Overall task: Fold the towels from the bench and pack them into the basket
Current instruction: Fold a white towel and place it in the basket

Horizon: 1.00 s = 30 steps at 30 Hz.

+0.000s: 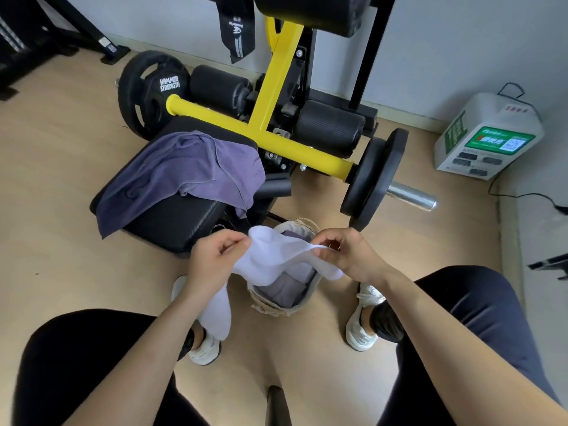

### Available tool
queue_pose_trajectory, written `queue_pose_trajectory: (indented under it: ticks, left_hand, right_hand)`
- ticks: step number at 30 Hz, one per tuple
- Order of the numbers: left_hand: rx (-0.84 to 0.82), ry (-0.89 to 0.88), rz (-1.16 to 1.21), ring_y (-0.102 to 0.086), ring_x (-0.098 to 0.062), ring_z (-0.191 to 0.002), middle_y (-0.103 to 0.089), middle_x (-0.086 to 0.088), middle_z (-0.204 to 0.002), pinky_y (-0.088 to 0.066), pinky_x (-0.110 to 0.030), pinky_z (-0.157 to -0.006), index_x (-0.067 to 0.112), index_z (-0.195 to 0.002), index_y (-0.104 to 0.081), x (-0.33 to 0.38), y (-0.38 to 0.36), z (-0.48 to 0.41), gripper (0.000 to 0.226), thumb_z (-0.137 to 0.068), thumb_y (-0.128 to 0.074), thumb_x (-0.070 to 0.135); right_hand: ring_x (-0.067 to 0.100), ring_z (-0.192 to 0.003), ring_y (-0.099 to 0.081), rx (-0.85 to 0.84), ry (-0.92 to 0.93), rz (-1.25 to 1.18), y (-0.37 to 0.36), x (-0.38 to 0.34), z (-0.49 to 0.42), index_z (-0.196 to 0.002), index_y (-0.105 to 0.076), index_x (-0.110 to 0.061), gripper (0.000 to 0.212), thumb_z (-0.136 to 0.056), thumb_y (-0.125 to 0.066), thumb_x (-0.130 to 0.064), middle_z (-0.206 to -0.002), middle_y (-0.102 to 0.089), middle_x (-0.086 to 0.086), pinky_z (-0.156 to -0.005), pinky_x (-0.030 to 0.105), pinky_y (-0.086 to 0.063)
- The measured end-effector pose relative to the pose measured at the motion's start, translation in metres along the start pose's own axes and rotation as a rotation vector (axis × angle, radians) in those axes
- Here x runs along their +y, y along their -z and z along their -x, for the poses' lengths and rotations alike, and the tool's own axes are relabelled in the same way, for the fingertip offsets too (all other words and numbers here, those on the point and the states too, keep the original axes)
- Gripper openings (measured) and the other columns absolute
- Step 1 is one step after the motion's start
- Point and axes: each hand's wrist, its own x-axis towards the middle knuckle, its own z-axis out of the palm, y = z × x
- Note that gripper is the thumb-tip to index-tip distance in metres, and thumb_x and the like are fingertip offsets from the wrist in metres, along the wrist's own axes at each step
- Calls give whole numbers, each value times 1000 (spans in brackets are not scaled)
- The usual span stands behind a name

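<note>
White towel [276, 256] spans basket [273, 309] mouth — near part open, bench [172, 222] behind.

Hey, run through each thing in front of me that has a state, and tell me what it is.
white towel: unfolded, held over the basket, one end hanging down.
left hand: pinching the white towel.
right hand: pinching the white towel.
purple towel: crumpled, draped over the bench.
basket: on the floor, open, a folded towel inside.
black cloth: hanging from the machine.

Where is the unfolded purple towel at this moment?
In the head view the unfolded purple towel lies draped over the black bench pad, left of centre, beside the yellow frame and beyond the basket.
</note>
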Motion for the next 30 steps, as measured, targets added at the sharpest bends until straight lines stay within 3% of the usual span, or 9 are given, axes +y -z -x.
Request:
queue_pose_trajectory:
  ticks: [2,6,10,12,14,17,23,28,30]
  left_hand:
    - [-70,-44,-17,-57,-19,-66,-64,-16,-74,-48,-30,-68,21,-102,-77,0,-11,2,15,-87,-79,21]
    - [-227,-139,-38,-48,-5,-61,-54,3,-65,-41,-17,-63,19,-122,-73,4,-30,9,36,-87,-80,19]
    - [-370,-161,-80,-57,-10,-67,-67,4,-72,-43,-25,-63,21,-97,-80,4,-36,13,24,-81,-76,38]
    - [-351,-159,-94,-60,-10,-69,-69,9,-75,-44,-24,-64,18,-86,-78,3,-33,12,21,-82,-73,38]
    - [-286,-128,-82,-59,-5,-70,-67,13,-73,-44,-19,-66,18,-83,-75,3,-27,7,14,-85,-75,32]
    - [-184,-78,-101,-63,-9,-74,-69,8,-76,-47,-23,-71,15,-86,-75,1,-15,-1,8,-91,-75,20]
    - [-168,-54,-102,-68,-13,-85,-75,6,-88,-55,-36,-79,16,-95,-78,4,-8,0,7,-91,-74,20]
    - [-220,-116,-53,-66,-5,-82,-74,22,-93,-53,-21,-75,28,-99,-77,13,-5,3,22,-93,-69,9]
    - [-263,-143,-35,-63,-4,-75,-73,21,-89,-50,-16,-71,30,-99,-75,15,-7,5,19,-92,-70,12]
  right_hand:
    - [-1,-78,-60,-28,38,-13,-5,-7,1,-88,-74,-20,13,-92,-69,-9,-86,-72,-8,-76,16,-48]
    - [-2,-78,-59,-101,108,-32,-17,-20,3,-94,-75,-7,7,-92,-69,-9,-86,-71,-4,-76,19,-47]
    - [27,-75,-60,-163,170,-47,-24,-25,3,-95,-75,-8,10,-91,-71,-16,-83,-70,11,-68,39,-48]
    - [24,-69,-55,-164,127,-33,-22,-21,1,-91,-73,-9,8,-90,-73,-17,-79,-66,12,-64,37,-44]
    - [4,-66,-51,-167,57,-7,-16,-14,-1,-85,-71,-12,6,-87,-76,-14,-72,-64,-8,-62,21,-42]
    - [0,-65,-52,-87,-17,3,-4,-6,-4,-81,-72,-16,8,-85,-77,-13,-68,-62,-20,-64,15,-42]
    - [15,-71,-64,124,-53,-386,-7,-12,-4,-82,-71,-8,7,-88,-73,-8,-77,-71,3,-68,24,-52]
    - [18,-71,-60,177,8,-296,-12,-16,-4,-94,-70,-10,9,-87,-75,-11,-78,-67,17,-70,36,-51]
    - [13,-69,-55,131,51,-237,-19,-21,-3,-106,-70,-19,22,-86,-76,-12,-74,-61,15,-70,30,-50]
